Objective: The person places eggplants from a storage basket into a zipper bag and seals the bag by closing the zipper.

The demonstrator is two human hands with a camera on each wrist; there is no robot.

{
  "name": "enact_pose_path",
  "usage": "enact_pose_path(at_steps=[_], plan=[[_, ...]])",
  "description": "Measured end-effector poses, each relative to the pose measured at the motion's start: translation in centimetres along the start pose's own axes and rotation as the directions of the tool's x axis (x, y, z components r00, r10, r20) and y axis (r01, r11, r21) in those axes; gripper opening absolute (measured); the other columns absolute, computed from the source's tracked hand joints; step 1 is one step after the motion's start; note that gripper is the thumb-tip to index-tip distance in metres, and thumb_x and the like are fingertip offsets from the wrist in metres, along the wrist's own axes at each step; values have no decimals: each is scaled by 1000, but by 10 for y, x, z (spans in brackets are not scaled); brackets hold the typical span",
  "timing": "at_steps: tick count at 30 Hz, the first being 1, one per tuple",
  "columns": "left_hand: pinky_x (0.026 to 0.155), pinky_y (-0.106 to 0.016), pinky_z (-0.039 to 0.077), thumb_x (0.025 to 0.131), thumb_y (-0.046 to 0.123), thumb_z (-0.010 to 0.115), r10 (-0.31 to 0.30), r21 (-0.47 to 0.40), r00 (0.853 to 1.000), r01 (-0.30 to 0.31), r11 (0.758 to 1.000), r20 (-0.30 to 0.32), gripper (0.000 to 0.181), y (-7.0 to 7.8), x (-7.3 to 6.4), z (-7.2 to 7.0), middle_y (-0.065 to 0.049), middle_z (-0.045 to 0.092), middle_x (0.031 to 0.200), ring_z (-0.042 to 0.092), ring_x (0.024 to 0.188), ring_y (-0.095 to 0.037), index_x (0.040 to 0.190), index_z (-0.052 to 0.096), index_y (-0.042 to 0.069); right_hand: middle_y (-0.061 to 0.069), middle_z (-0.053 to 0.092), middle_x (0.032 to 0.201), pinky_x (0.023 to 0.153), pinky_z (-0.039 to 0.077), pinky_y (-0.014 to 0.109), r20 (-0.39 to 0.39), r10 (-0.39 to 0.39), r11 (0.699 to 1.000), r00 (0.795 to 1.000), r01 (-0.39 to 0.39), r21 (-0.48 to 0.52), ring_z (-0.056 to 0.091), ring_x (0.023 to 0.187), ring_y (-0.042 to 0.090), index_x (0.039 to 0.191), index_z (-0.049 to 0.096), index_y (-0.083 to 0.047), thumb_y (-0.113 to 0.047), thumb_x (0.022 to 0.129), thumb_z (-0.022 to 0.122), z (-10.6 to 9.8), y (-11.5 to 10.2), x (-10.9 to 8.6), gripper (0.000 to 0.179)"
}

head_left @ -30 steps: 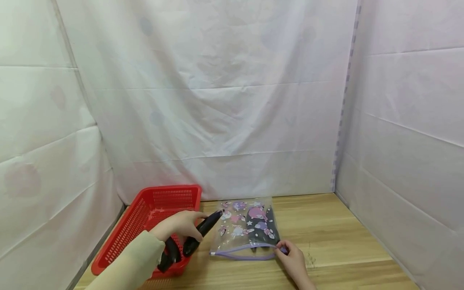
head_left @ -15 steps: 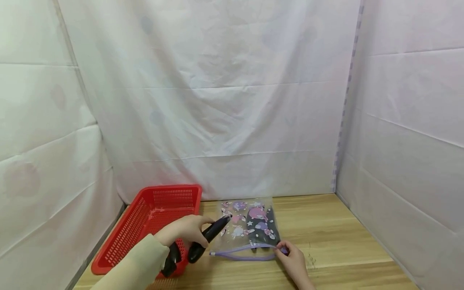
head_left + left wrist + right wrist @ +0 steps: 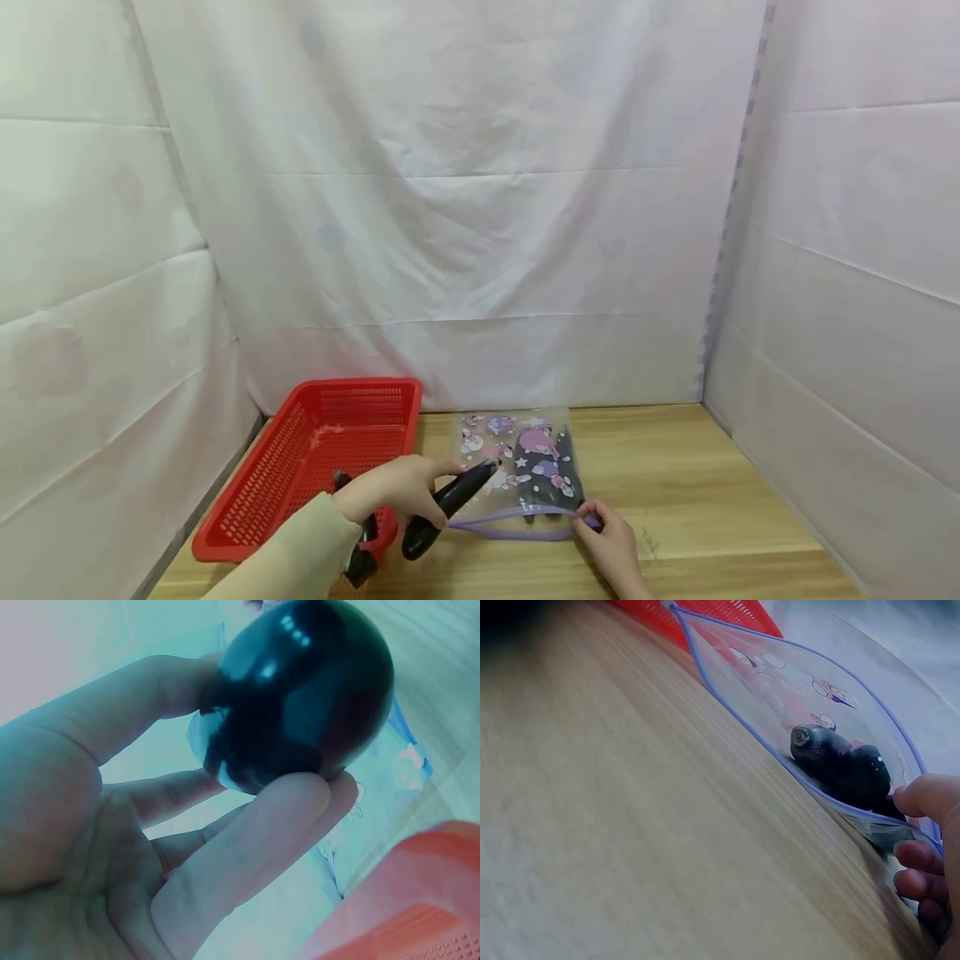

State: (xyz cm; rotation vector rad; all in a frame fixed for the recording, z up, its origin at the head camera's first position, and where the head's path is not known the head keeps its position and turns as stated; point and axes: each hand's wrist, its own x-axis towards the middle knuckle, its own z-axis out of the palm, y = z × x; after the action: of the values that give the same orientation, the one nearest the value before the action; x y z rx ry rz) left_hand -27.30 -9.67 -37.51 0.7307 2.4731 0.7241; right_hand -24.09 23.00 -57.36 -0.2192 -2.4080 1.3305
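Note:
My left hand (image 3: 401, 492) grips a dark, glossy eggplant (image 3: 424, 537) between thumb and fingers, near the bag's left part, its stem end pointing up and right over the bag. In the left wrist view the rounded end of this eggplant (image 3: 322, 682) faces the camera. A clear zip bag (image 3: 483, 429) with cartoon prints and a purple zip edge lies flat on the table. With thumb and fingers my right hand (image 3: 611, 550) pinches the right corner of its mouth. The right wrist view shows the mouth gaping, with eggplants (image 3: 866, 780) inside along its right side.
A red perforated basket (image 3: 225, 521) stands to the left of the bag, its near part overlapped by my left arm. White cloth (image 3: 465, 250) hangs behind the wooden table (image 3: 660, 467) and along both sides.
My left hand has moved right and slightly toward me with the eggplant, away from the basket's edge. The right hand keeps its hold on the bag. The head view has shifted slightly.

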Motion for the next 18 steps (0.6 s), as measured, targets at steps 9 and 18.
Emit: enact_pose_path(at_steps=[9,18], plan=[[44,-30,50,69,15,81,29,28,1000,-28,999,-7,71,0,2,4,-3,58,82,60,53,-14,135,56,16,-6,62,80,68,44,25,0,10,1000,1000,-10,-6,53,73,9,81,65,-15,-16,79,79,2,-3,6,14],[39,-31,49,68,11,82,40,-49,999,-38,998,23,71,3,2,16,-3,55,82,60,50,-16,134,56,17,-4,61,80,66,42,25,22,49,999,999,-49,0,52,72,10,82,64,-13,-15,80,78,-1,-3,1,14]])
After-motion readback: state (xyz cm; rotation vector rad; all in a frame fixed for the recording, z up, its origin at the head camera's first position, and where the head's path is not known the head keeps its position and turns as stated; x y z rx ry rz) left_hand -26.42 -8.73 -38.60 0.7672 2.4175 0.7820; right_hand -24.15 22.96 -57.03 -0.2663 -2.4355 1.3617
